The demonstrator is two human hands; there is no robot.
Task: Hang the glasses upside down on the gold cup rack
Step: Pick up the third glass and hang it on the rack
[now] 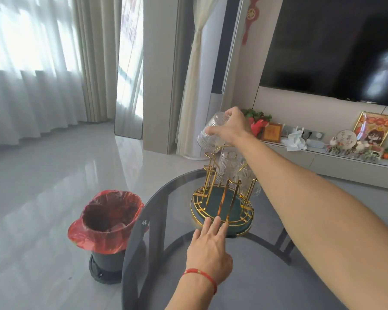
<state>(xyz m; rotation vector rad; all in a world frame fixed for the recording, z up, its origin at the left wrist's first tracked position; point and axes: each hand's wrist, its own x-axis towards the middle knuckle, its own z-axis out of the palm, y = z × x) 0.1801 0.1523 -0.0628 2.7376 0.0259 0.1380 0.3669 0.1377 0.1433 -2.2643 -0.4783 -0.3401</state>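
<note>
- A ribbed glass (211, 133) is gripped around its body by the right hand (233, 126), high above the far-left side of the rack (222, 198).
- The glass is tilted: its mouth faces down and to the left, its base lies up toward the hand. It is not yet vertical.
- The nearest free gold prong (211, 166) stands just below and slightly right of the glass mouth; the two appear apart, with no contact seen.
- The coming move is judged to turn on this offset: the long axis of the glass must be brought in line with the prong, then lowered over it.
- Other glasses (231, 166) are already hung on the far and right prongs, close beside the free prong, so room on that side is tight. Open air lies to the left.
- The left hand (211, 245) is spread flat with fingers extended, holding nothing; its fingertips (215, 221) meet the near rim of the rack base, apparently steadying it.
- The rack stands on a round glass table (177, 198), set in from the left edge. A red-lined bin (108, 222) stands on the floor beyond that edge.
- The right hand is the nearer hand to the prong.
</note>
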